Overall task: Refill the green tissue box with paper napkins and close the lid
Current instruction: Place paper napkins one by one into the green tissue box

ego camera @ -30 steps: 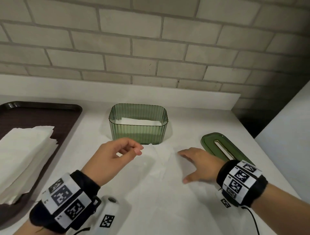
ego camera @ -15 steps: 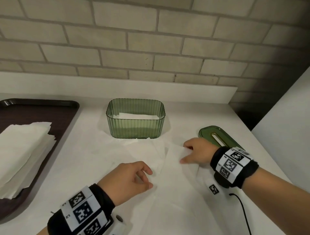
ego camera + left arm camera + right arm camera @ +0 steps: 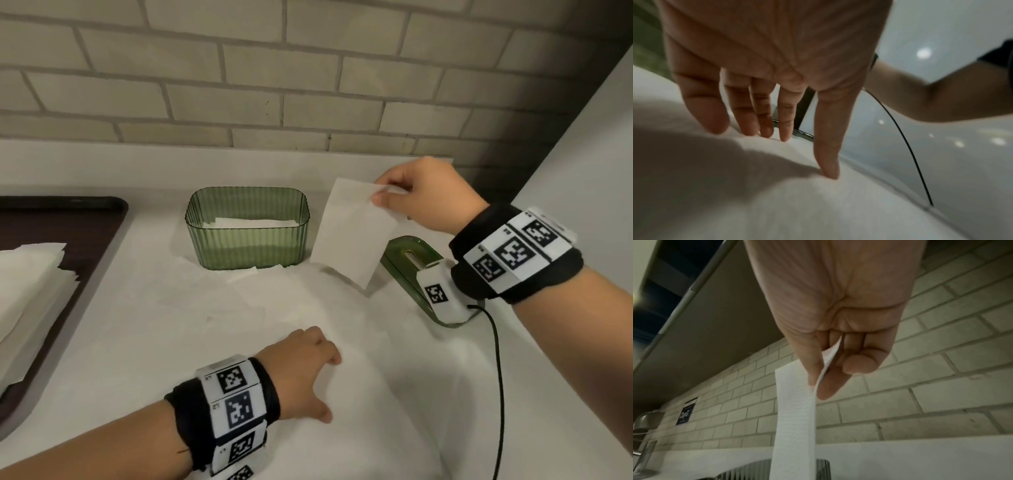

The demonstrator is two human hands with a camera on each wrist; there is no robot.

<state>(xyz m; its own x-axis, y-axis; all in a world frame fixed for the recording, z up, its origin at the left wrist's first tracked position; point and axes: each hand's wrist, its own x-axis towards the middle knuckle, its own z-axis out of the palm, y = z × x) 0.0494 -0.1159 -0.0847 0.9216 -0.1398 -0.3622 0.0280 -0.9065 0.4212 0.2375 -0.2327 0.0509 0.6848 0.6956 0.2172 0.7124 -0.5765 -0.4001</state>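
R hand grip: right hand (image 3: 426,193) pinches top edge of one paper napkin (image 3: 352,233) btwn thumb and index finger (image 3: 830,386), other fingers curled in; napkin hangs down in the air, its lower corner near the counter.
Napkin position: just right of the green tissue box (image 3: 247,229), above the gap btwn box and lid (image 3: 407,253).
L hand grip: left hand (image 3: 301,370) holds nothing; fingers straight and spread, tips pressing flat on loose napkins (image 3: 239,301) spread over the white counter (image 3: 513,377).
L wrist view: fingertips (image 3: 829,172) touch white paper; blurry.
Box: open, no lid on, upright near the back ledge; a few napkins lie inside it, low, well below the rim.
Lid: green, slotted, lying flat on counter right of box, partly hidden by the R wrist camera.
Stack: more napkins (image 3: 27,291) piled on a dark tray (image 3: 85,219) at far left, well apart from box.
Backdrop: brick wall (image 3: 308,85) behind the ledge.
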